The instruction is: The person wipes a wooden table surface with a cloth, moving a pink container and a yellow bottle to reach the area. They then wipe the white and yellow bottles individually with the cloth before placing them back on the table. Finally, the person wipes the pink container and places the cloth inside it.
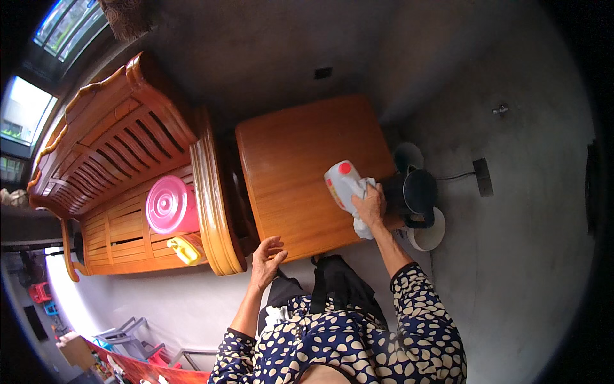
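My right hand (369,206) is closed on a crumpled white cloth (363,228) over the right part of the wooden table (300,153). Right against the cloth is a white plastic bottle (341,184) with a red cap; I cannot tell whether my fingers also grip it. My left hand (267,261) hangs at the table's near edge, fingers loosely bent and thumb apart, holding nothing.
A black pitcher-like container (419,192) stands right of the table, by a whitish bucket (427,233) and a grey one (408,157). On the wooden bench (115,221) at left are a pink lidded bucket (171,205) and a yellow jug (185,249).
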